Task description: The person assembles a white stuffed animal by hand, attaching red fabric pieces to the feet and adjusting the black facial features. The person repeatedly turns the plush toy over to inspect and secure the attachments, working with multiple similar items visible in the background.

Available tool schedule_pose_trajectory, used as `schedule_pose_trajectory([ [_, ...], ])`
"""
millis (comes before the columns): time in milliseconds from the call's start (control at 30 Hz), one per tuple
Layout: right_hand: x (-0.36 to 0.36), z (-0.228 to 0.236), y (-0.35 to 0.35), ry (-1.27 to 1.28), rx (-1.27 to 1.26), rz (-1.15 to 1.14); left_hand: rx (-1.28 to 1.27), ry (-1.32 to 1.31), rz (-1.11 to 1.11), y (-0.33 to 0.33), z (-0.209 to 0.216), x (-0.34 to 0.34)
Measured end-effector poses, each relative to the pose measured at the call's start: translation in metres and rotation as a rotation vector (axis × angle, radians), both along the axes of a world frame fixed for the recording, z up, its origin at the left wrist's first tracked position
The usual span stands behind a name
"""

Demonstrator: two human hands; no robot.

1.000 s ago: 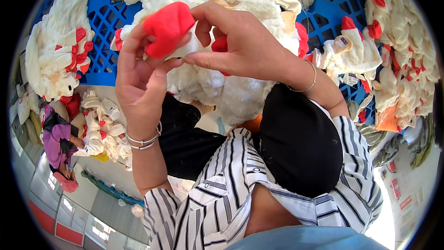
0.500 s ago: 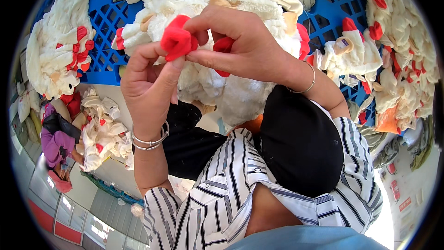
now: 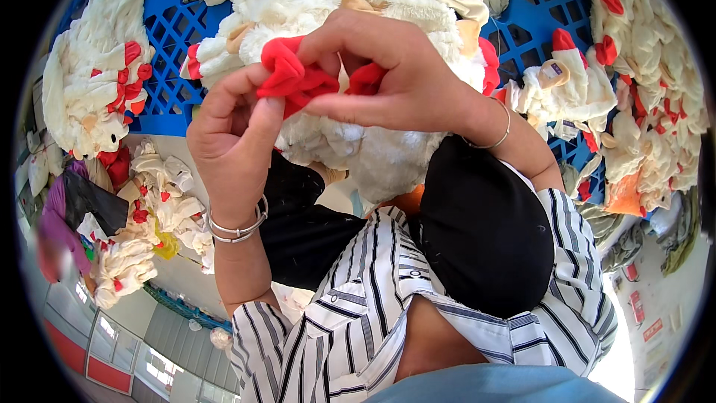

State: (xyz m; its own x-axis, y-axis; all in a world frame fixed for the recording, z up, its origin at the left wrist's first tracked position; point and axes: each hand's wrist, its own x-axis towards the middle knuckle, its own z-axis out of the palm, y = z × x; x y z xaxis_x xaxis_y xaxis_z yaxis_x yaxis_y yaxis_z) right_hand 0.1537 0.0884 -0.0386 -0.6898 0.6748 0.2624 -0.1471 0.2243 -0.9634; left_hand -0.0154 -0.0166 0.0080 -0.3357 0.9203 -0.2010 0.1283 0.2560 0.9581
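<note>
Between both hands is a small red fabric piece (image 3: 298, 78), folded and bunched. My left hand (image 3: 231, 123) pinches its left edge between thumb and fingers. From the other side my right hand (image 3: 395, 71) grips it, with more red cloth showing inside the curled fingers; I cannot tell if that is the same piece. Just beyond the hands lie fluffy white plush animal skins (image 3: 298, 19) with black eyes and red and tan parts. Part of them is hidden behind my hands.
A blue plastic lattice surface (image 3: 175, 37) bears the plush skins. More white and red skins pile up at left (image 3: 89, 67) and at right (image 3: 656, 89). A person in purple (image 3: 56, 216) works at lower left beside another heap (image 3: 127, 269). My black-clad knee (image 3: 485, 231) rises below my hands.
The red piece has gone from a rounded, open shape to a stretched, folded one. My left hand has shifted slightly left and down. The person in purple has moved, uncovering more white skins.
</note>
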Motion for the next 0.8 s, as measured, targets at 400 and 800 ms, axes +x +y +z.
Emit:
schedule_pose_trajectory([
  [400,0.002,-0.002,0.003,-0.036,0.137,0.016,0.261,0.174,-0.184,0.009,-0.004,-0.002],
  [800,0.016,-0.011,0.006,-0.093,-0.112,0.134,-0.119,0.252,-0.393,0.008,-0.007,-0.008],
])
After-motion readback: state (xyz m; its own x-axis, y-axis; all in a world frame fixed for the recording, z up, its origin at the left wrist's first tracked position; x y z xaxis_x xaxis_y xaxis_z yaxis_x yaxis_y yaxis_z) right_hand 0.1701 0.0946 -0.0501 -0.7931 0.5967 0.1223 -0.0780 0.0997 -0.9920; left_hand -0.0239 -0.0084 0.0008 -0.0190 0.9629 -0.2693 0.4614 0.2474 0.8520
